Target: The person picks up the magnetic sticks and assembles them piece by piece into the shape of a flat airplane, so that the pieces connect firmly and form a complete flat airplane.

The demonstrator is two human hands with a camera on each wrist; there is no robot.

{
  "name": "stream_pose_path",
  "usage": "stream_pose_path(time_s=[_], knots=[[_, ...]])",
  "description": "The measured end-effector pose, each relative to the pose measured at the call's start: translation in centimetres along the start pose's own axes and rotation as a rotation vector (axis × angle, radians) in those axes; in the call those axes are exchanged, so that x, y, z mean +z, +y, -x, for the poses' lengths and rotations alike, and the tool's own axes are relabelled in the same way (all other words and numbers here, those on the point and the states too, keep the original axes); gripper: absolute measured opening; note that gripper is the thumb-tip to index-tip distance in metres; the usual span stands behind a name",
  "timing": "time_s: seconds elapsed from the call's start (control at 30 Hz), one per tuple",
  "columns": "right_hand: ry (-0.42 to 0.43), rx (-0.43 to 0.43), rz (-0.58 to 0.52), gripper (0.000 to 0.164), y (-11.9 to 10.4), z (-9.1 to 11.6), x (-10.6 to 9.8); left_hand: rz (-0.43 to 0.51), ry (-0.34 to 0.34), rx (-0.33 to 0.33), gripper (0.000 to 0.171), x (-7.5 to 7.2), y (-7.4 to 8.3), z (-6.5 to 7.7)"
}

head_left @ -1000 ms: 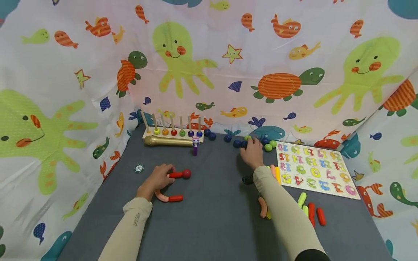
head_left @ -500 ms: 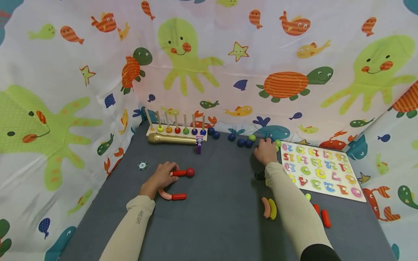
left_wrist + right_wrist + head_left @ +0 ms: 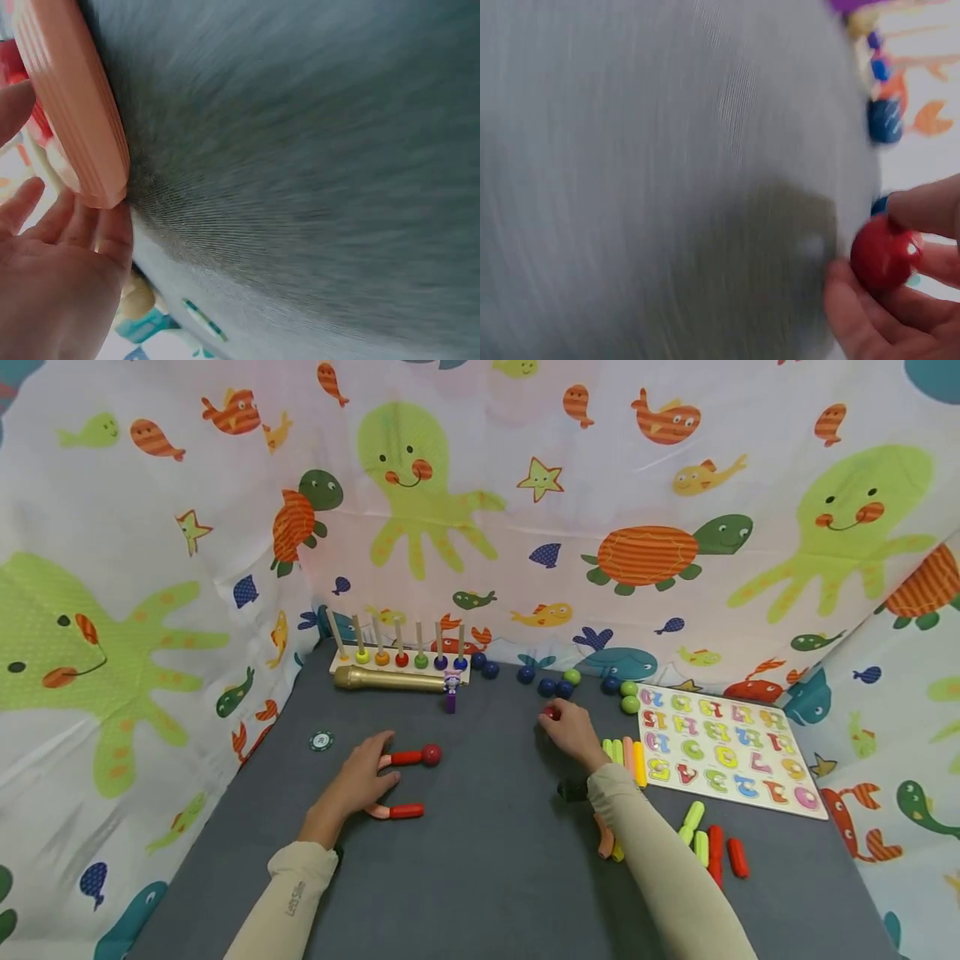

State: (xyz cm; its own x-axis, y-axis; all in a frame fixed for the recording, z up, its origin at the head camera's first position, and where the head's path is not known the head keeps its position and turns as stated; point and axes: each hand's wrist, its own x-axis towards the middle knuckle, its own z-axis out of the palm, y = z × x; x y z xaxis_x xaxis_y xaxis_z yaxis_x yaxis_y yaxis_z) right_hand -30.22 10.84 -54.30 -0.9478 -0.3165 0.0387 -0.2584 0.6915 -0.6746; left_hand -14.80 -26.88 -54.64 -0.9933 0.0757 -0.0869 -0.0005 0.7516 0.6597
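Note:
My right hand [image 3: 573,737] pinches a glossy red ball [image 3: 881,253] between thumb and fingers, over the table's back right half. On the left, my left hand [image 3: 358,777] lies with spread, relaxed fingers over a curved pink piece [image 3: 79,105]; its fingertips are right at that piece in the left wrist view. The hand hides most of the curve in the head view. From the curve's two ends, a red stick [image 3: 407,758] and another red stick [image 3: 407,811] point right. A second red ball [image 3: 431,755] sits at the tip of the farther stick.
Behind stand a peg board [image 3: 401,660], a gold tube [image 3: 390,679] and a small purple figure [image 3: 451,692]. Several blue balls [image 3: 547,687] and green balls [image 3: 630,704] line the back. A number board [image 3: 731,752] and loose sticks [image 3: 737,858] lie right; a poker chip [image 3: 321,741] lies left.
My right hand has come from the balls at the back toward the middle, now with a red ball in its fingers. The left hand's fingers have loosened and spread beside the curved pink piece.

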Motion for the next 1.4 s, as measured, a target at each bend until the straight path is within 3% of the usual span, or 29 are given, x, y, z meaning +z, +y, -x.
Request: stream_pose_path(time_s=[0.2,0.33,0.43,0.57,0.83,1.0,1.23,1.4], knots=[[-0.209,0.104,-0.504,0.036,-2.9,2.1,2.5,-0.038,0.082,0.129,0.064,0.8,0.5,3.5],[-0.374,0.137,-0.663,0.035,-4.9,3.3,4.5,-0.098,0.060,0.183,0.045,1.5,1.3,5.0],[-0.471,0.132,-0.668,0.033,-6.6,4.3,5.8,-0.150,0.033,0.182,0.032,2.0,1.7,5.5],[-0.533,0.102,-0.626,0.029,-8.4,5.9,7.2,-0.195,0.029,0.167,0.018,2.6,2.1,5.8],[-0.583,0.102,-0.701,0.022,-10.9,8.3,9.2,-0.155,0.006,0.150,0.017,2.7,1.9,6.0],[-0.566,0.078,-0.721,0.024,-11.7,9.5,10.4,-0.097,-0.009,0.162,0.018,2.9,1.9,6.0],[-0.496,0.037,-0.613,0.027,-12.1,10.6,11.0,-0.063,0.017,0.203,0.020,3.1,1.6,6.1],[-0.490,0.011,-0.569,0.032,-11.8,11.2,11.1,-0.054,-0.008,0.212,0.022,2.8,1.3,6.3]])
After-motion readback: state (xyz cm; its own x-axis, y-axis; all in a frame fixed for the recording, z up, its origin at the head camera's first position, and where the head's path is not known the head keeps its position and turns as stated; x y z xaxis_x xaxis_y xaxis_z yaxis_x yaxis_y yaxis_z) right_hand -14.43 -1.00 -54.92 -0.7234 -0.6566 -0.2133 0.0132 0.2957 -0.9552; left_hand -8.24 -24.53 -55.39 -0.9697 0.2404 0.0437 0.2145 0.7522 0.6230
